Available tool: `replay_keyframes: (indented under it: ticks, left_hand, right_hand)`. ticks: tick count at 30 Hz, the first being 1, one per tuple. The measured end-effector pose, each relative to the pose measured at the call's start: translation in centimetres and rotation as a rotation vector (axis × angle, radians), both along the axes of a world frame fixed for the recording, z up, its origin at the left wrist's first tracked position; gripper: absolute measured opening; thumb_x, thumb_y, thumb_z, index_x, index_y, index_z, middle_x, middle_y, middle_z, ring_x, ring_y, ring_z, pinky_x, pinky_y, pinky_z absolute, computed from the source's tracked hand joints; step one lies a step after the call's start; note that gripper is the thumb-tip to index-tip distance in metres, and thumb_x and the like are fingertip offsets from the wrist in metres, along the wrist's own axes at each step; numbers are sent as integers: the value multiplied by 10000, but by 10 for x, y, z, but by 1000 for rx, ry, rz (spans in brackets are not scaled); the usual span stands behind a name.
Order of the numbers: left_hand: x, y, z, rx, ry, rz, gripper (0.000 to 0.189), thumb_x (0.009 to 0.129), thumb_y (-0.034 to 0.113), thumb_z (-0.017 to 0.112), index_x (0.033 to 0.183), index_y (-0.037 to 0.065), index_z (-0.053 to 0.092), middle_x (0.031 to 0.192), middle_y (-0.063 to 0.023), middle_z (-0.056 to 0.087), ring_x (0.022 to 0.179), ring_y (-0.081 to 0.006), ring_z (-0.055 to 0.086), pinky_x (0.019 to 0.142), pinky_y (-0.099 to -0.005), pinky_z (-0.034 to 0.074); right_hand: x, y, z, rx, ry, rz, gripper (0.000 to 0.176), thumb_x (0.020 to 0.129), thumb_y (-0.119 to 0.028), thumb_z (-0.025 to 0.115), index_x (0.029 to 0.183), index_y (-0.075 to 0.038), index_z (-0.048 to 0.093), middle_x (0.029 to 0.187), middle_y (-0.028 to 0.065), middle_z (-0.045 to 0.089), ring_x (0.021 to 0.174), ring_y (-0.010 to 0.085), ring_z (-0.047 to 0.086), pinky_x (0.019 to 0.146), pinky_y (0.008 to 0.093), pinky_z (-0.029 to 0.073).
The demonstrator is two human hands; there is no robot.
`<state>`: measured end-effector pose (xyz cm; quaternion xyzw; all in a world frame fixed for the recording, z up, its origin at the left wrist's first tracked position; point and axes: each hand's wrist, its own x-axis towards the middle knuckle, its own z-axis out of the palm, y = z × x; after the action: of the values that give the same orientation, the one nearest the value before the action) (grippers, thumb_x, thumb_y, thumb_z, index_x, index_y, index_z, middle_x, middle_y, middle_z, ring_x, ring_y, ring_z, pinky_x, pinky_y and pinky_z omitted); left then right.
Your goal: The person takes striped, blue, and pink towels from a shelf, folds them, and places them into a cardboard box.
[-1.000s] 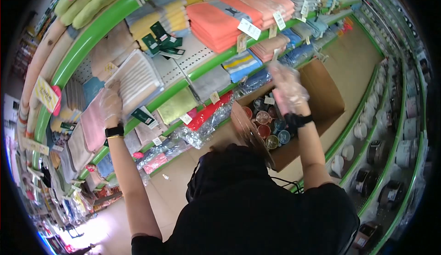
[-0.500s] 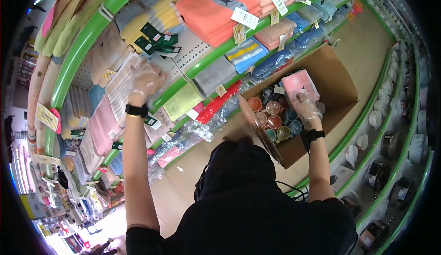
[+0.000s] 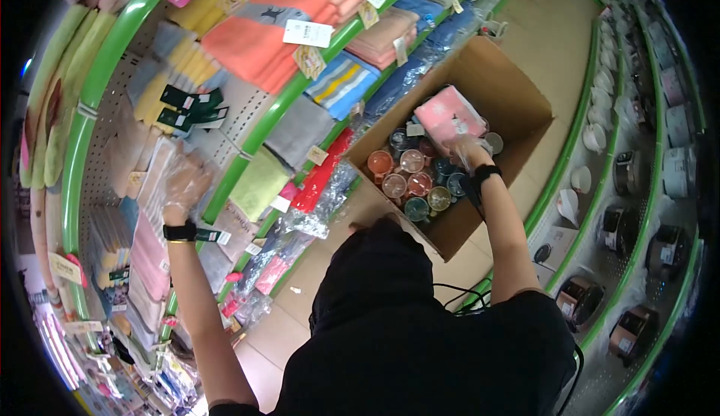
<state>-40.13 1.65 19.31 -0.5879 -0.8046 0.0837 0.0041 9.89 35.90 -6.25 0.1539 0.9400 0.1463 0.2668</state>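
My left hand (image 3: 187,183), in a clear plastic glove, lies over a white striped towel (image 3: 156,191) on the shelf, its fingers apart. Inside the open cardboard box (image 3: 504,86), a folded pink towel (image 3: 448,112) with a small pattern rests above several coloured glass mugs (image 3: 418,183). My right hand (image 3: 466,153), also gloved, grips the pink towel at its near edge. Dark green tags (image 3: 191,108) lie on the shelf beyond my left hand.
Stacked towels, among them a coral pile (image 3: 262,37), fill the green-edged shelf (image 3: 277,105) on the left. Along the right, another shelf holds white cups (image 3: 594,137) and dark boxed pots (image 3: 622,232). The box stands on the tiled floor (image 3: 536,41) between them.
The view has shifted, so the shelf and box sit further left. My left hand has come back a little along the striped towel. My right hand stays at the pink towel.
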Motion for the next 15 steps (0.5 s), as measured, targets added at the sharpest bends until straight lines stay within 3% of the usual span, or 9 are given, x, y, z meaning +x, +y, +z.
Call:
replay_keyframes:
  ticks: [2, 3, 4, 6, 7, 8, 11, 13, 15]
  left_hand:
    - [8, 9, 0, -66, 60, 26, 361, 856, 268, 533, 1120, 24, 567, 1182, -202, 564, 1194, -380, 454, 1035, -418, 361]
    - [28, 16, 11, -61, -53, 226, 376, 859, 263, 535, 1148, 22, 544, 1228, -212, 532, 1224, -393, 426, 1037, -439, 354]
    - [30, 19, 12, -58, -53, 225, 376, 859, 263, 535, 1148, 22, 544, 1228, -212, 532, 1224, -393, 426, 1037, -439, 354]
    - [33, 23, 14, -81, -99, 283, 377, 864, 245, 528, 1169, 23, 527, 1284, -213, 488, 1249, -405, 400, 1059, -445, 323]
    - [32, 22, 11, -75, -99, 288, 377, 864, 245, 528, 1169, 23, 527, 1284, -213, 488, 1249, -405, 400, 1059, -445, 323]
    - [29, 19, 7, -25, -87, 266, 376, 863, 235, 528, 1175, 26, 523, 1283, -207, 491, 1256, -403, 396, 1073, -456, 298]
    - [45, 18, 16, 66, 61, 197, 376, 864, 231, 530, 1183, 31, 522, 1274, -194, 504, 1268, -385, 398, 1097, -473, 256]
    - [70, 17, 28, 138, 335, 98, 349, 836, 177, 561, 1170, 75, 540, 1304, -145, 507, 1307, -340, 378, 1121, -494, 192]
    - [109, 15, 47, 278, 215, 73, 331, 822, 139, 576, 1146, 75, 561, 1287, -145, 522, 1287, -348, 403, 1111, -482, 226]
  right_hand:
    - [6, 15, 2, -999, 749, -1309, 261, 926, -266, 469, 1075, -105, 611, 941, 70, 656, 804, 187, 627, 640, 325, 503]
    - [-1, 23, -1, -998, 777, -1848, 289, 914, -305, 487, 1064, -86, 603, 970, 113, 654, 842, 190, 619, 665, 339, 500]
    - [6, 27, -16, -996, 780, -1848, 289, 914, -305, 487, 1064, -86, 603, 970, 113, 654, 842, 190, 619, 665, 339, 500]
    - [28, 38, -62, -324, 898, -1041, 334, 902, -333, 500, 1057, -52, 594, 950, 134, 645, 806, 200, 614, 678, 359, 488]
    - [20, 36, -64, -717, 1150, -1514, 364, 900, -335, 500, 1059, -20, 591, 948, 160, 639, 826, 221, 610, 696, 371, 480]
    - [14, 41, -111, -1115, 1509, -1970, 485, 847, -409, 571, 1153, -32, 576, 1006, 115, 631, 881, 244, 571, 812, 354, 452]
    - [13, 43, -145, -909, 1396, -1934, 425, 898, -352, 517, 1157, -18, 568, 1104, 128, 638, 889, 236, 609, 771, 356, 484]
    - [3, 38, -119, -775, 946, -1630, 420, 892, -338, 528, 1188, -41, 554, 1144, 111, 625, 950, 236, 593, 818, 350, 467]
    - [-5, 25, -91, -626, 520, -1311, 422, 886, -324, 538, 1219, -65, 541, 1184, 95, 612, 1010, 235, 577, 864, 345, 450]
